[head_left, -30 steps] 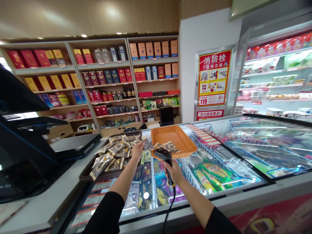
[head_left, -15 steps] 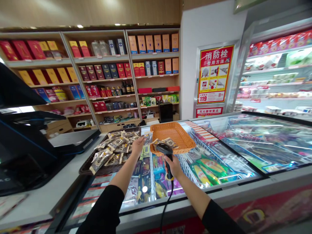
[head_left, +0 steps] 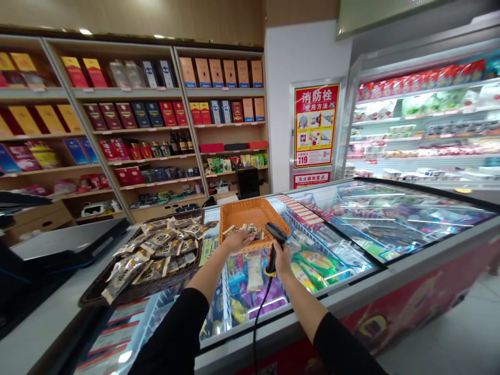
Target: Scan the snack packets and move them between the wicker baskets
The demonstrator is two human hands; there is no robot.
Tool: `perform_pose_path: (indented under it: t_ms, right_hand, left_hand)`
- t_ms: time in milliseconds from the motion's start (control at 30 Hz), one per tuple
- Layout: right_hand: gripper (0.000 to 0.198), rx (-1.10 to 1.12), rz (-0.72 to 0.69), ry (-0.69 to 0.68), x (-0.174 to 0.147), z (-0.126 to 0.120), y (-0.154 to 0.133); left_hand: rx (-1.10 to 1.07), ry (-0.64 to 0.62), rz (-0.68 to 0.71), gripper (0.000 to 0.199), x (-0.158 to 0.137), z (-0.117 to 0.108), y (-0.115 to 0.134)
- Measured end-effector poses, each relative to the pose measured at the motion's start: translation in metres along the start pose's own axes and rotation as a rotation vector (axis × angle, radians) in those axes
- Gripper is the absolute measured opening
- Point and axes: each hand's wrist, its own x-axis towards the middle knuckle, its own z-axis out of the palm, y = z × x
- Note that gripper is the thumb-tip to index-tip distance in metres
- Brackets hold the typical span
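Note:
My left hand [head_left: 239, 241] is at the front left of the orange woven basket [head_left: 250, 205], fingers closed on a small snack packet, mostly hidden by the hand. Beside its fingertips, more snack packets [head_left: 253, 229] with cream labels and dark print lie in that basket. My right hand [head_left: 282, 259] grips a black barcode scanner [head_left: 276, 234] by its handle, just in front of the basket's right side. From the handle a black cable hangs down. To the left, a dark brown woven tray [head_left: 91, 294] is heaped with similar packets [head_left: 160, 242].
Both baskets rest on a glass-topped chest freezer [head_left: 351, 281] filled with packaged goods. A counter with a flat dark-edged device [head_left: 74, 239] stands at the left. Behind are shelves of boxes [head_left: 152, 114], a red fire hydrant sign [head_left: 314, 125] and a lit display fridge [head_left: 425, 130].
My left hand has moved from between the tray and basket to the packets inside the orange basket. The scanner has swung to the right, off those packets. The view has turned right.

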Motion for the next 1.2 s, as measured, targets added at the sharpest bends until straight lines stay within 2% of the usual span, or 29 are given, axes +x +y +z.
perform_pose_path:
  t_ms: [100, 167, 300, 433, 533, 667, 867, 1067, 1200]
  right_hand:
    - [0.045, -0.001, 0.006, -0.003, -0.001, 0.001, 0.001]
    - [0.045, 0.015, 0.011, -0.006, -0.001, 0.0, 0.0]
    - [0.045, 0.065, 0.034, -0.02, -0.002, 0.003, 0.0]
    - [0.045, 0.119, 0.071, -0.088, -0.009, 0.024, 0.003]
    - [0.048, 0.131, 0.103, -0.174, -0.017, 0.045, 0.012]
    - [0.047, 0.095, 0.109, -0.231, -0.025, 0.058, 0.029]
    - [0.047, 0.084, 0.108, -0.254, -0.03, 0.047, 0.033]
    - [0.05, 0.105, 0.135, -0.251, -0.034, 0.042, 0.026]
    - [0.05, 0.094, 0.128, -0.247, -0.034, 0.041, 0.027]
  left_hand:
    - [-0.018, 0.105, 0.042, 0.036, -0.01, -0.003, -0.001]
    - [-0.004, 0.209, 0.011, 0.036, -0.022, -0.011, -0.005]
    - [0.167, 0.354, -0.207, 0.041, -0.055, -0.043, -0.03]
    - [0.336, 0.347, -0.381, 0.056, -0.084, -0.07, -0.064]
    - [0.336, 0.353, -0.493, 0.058, -0.092, -0.069, -0.074]
    - [0.367, 0.428, -0.595, 0.056, -0.09, -0.056, -0.069]
    - [0.384, 0.542, -0.565, 0.037, -0.092, -0.053, -0.063]
    - [0.282, 0.893, -0.464, 0.035, -0.102, -0.061, -0.06]
    - [0.206, 1.056, -0.415, 0.031, -0.108, -0.062, -0.06]
